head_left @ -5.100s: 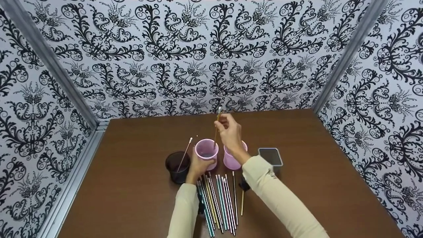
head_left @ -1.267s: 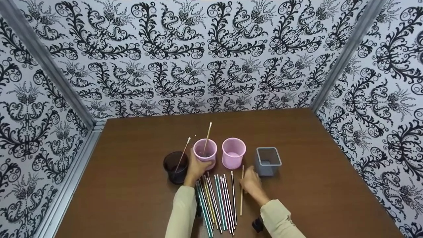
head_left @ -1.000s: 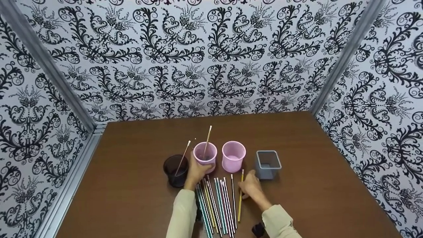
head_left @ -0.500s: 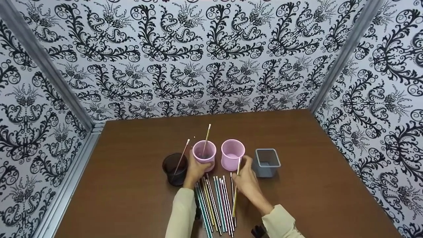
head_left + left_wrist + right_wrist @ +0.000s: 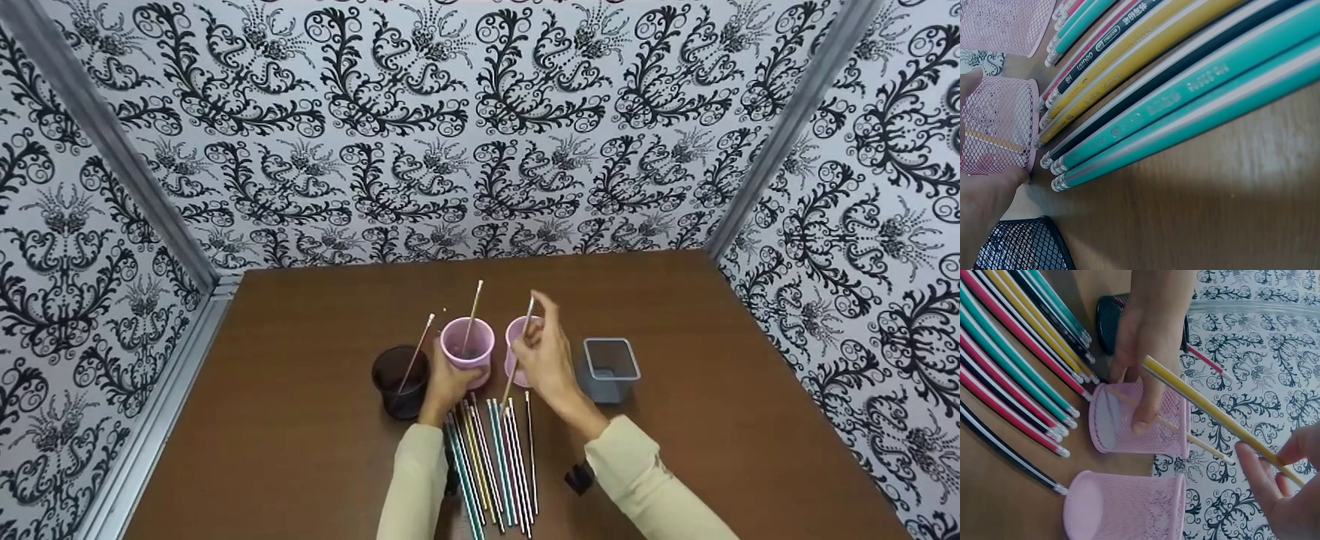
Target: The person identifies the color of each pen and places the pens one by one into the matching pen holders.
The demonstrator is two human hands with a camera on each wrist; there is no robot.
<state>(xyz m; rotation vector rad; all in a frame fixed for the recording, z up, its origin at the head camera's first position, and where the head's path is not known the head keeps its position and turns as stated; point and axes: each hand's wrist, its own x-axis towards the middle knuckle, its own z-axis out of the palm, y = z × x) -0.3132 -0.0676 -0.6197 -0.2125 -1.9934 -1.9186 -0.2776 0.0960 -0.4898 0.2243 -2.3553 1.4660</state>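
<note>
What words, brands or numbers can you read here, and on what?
"HB": on the black pencil beside the yellow pencils.
"deli": same pencil.
Its boxed word and Chinese characters: too blurred.
On a teal pencil: faint lettering, too blurred.
On the yellow pencils: faint marks, unreadable.
On the held yellow pencil: none legible.

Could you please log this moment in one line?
left grip: holding pink cup, pencil inside | right grip: holding yellow pencil aloft
</note>
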